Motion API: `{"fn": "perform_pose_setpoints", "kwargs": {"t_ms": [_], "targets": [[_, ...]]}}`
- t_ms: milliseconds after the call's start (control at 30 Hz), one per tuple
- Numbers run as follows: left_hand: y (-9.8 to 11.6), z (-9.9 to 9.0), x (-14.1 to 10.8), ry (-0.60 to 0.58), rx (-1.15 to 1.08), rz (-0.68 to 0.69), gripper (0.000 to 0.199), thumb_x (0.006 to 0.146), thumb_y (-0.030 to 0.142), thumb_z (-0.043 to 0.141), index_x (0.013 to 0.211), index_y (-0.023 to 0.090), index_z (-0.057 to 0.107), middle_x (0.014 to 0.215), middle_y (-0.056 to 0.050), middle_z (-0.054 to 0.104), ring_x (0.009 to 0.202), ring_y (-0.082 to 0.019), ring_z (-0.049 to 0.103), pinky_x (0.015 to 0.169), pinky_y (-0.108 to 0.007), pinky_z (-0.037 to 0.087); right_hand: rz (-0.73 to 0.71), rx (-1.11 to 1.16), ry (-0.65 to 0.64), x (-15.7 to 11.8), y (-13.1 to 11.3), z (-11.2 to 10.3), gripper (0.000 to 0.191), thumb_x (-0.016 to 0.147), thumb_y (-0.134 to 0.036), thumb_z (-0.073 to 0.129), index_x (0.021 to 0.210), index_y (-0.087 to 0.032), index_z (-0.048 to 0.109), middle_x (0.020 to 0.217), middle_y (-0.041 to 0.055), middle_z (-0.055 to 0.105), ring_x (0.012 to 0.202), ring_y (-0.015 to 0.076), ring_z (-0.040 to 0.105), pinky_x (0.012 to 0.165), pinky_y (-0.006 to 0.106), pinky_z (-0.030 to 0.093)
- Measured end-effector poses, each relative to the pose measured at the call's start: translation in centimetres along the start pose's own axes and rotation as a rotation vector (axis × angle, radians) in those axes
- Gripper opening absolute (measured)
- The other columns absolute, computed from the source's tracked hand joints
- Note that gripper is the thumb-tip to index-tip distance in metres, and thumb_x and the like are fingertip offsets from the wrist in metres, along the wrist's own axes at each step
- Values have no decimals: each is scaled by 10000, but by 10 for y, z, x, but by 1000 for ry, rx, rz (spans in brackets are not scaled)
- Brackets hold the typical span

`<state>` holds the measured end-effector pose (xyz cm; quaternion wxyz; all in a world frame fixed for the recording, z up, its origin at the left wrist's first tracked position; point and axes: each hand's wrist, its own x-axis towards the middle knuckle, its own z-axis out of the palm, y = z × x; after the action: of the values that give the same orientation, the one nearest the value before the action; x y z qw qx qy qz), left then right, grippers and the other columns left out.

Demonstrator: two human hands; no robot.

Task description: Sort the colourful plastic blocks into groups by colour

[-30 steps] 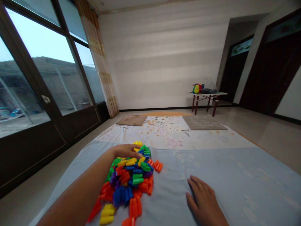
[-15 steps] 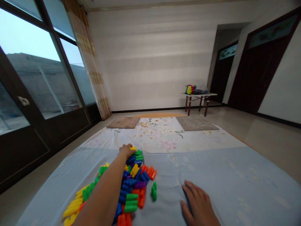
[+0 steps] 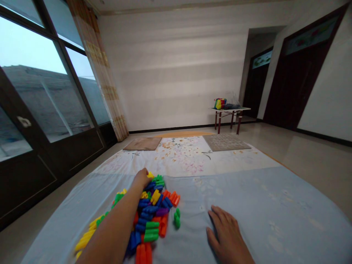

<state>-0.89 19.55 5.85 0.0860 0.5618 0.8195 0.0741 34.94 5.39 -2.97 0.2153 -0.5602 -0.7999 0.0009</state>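
Observation:
My left hand (image 3: 142, 178) reaches to the far end of a heap of plastic building blocks, beside a yellow block (image 3: 150, 175). Its fingers are mostly hidden, so I cannot see whether they grip that piece. Close by lie green blocks (image 3: 158, 180) and a second yellow block (image 3: 155, 197). Blue blocks (image 3: 150, 209), a purple block (image 3: 162, 212) and orange-red blocks (image 3: 143, 253) make up the nearer heap, partly covered by my left forearm. My right hand (image 3: 226, 229) rests palm down on the cloth, fingers stretched out, holding nothing. A single green block (image 3: 177, 218) lies between the heap and this hand.
A pale blue and white flowered cloth (image 3: 247, 198) covers the surface. Two mats lie at its far edge, a brown one (image 3: 143, 143) left and a patterned one (image 3: 227, 143) right. Against the wall stands a small table (image 3: 244, 109) bearing a colourful bag (image 3: 220, 104).
My left hand has shifted slightly left beside the yellow block, and its fingers show less. The view has turned a little. My right hand stays on the cloth.

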Motion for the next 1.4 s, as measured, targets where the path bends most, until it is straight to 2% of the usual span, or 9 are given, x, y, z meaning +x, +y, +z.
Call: {"fn": "perform_pose_setpoints", "kwargs": {"t_ms": [133,267,367,467,567,733,1100,1233,1400], "targets": [[-5,-6,-26,-55,-56,109,344,814,392,572,1051,144,570,1022,-70,617,908,-181,582,823,-389,488,2,15,10,-1,-1,-2,430,862,-370,476,1217,-164,605,1316,126,553,1210,290,496,1024,458,357],[-1,-27,-64,-147,-100,264,292,707,393,634,918,192,623,912,-25,673,868,-194,603,790,-307,475,9,36,8,-2,-3,-3,427,867,-358,468,1224,-163,596,1316,128,551,1220,290,483,1030,462,345],[21,-35,-103,-106,-111,328,413,720,511,558,1018,233,631,1091,-50,662,1005,-248,589,890,-357,449,13,39,3,-1,-3,-5,429,867,-355,466,1226,-158,594,1321,131,546,1227,291,476,1034,466,340],[50,-16,-141,-29,-93,426,533,721,557,548,1157,256,598,1379,-82,492,1293,-279,390,1114,-432,234,12,35,-6,-1,-4,-7,433,867,-355,464,1223,-148,599,1322,133,545,1227,291,477,1035,462,341],[68,16,-161,-40,44,604,528,752,556,515,1213,305,572,1437,-109,423,1351,-330,307,1124,-592,69,11,33,-6,0,-5,-9,435,863,-356,469,1219,-143,601,1314,133,552,1216,289,486,1028,460,350],[60,35,-149,83,175,616,416,846,468,371,1150,316,611,1363,-89,511,1295,-295,396,1123,-597,53,11,34,-2,-1,-5,-10,425,867,-345,463,1218,-150,599,1310,130,555,1211,287,487,1025,464,349],[16,3,-119,167,261,474,376,837,423,405,1069,277,662,1310,-86,563,1297,-300,387,1134,-561,-32,19,38,-18,-1,-7,-14,436,869,-346,445,1221,-138,596,1311,130,553,1218,282,478,1034,453,328],[26,5,-164,159,247,479,482,862,480,358,1273,300,534,1424,-69,450,1365,-280,296,1140,-564,-48,13,46,-15,-1,-8,-18,435,867,-335,439,1214,-125,597,1307,140,553,1216,279,480,1035,451,322],[32,35,-245,-86,173,721,571,864,560,298,1408,390,303,1501,-33,304,1391,-253,252,1159,-554,115,0,44,-6,-2,-7,-17,430,863,-326,437,1212,-134,599,1309,137,554,1222,281,476,1033,454,317]]}}
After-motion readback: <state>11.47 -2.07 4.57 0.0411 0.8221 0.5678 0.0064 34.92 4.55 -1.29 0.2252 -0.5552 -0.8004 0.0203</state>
